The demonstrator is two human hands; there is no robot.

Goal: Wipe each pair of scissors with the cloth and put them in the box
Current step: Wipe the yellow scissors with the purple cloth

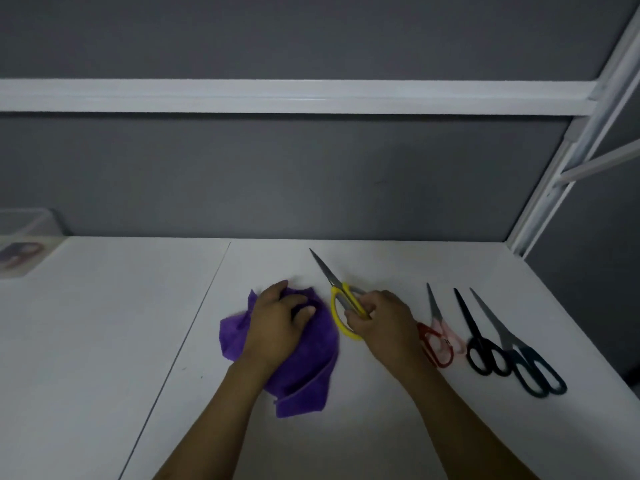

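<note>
Gripping with both hands, lower centre of frame. Left hand [277, 320] has its fingers curled into the purple cloth [311, 365], bunching it against the white table [104, 341]. The cloth looks soft, light and floppy, so any fistful holds; best to keep a thick wad in the palm to cover the blade edges.

Right hand [384, 323], just right of the cloth, is closed round the handle of the yellow scissors [333, 299], with the blades shut and pointing up and left, away from the body. Whether the blades rest on the table or are lifted, cannot tell. Rigid metal and plastic, fairly light, smooth blades likely slippery and sharp. Hold by the handle loops and wipe from pivot towards tip.

Right of centre, three more pairs lie side by side on the table, untouched, tips pointing away: red-pink scissors [438, 337], black scissors [479, 344] and dark scissors [519, 355], the largest. Same handling; take each by the loops.

Far left, mid-height, sits the clear box [41, 220], well apart from both hands. Something coloured lies inside, too blurred to name. Thin plastic probably, so lay the scissors in, don't drop them.
</note>
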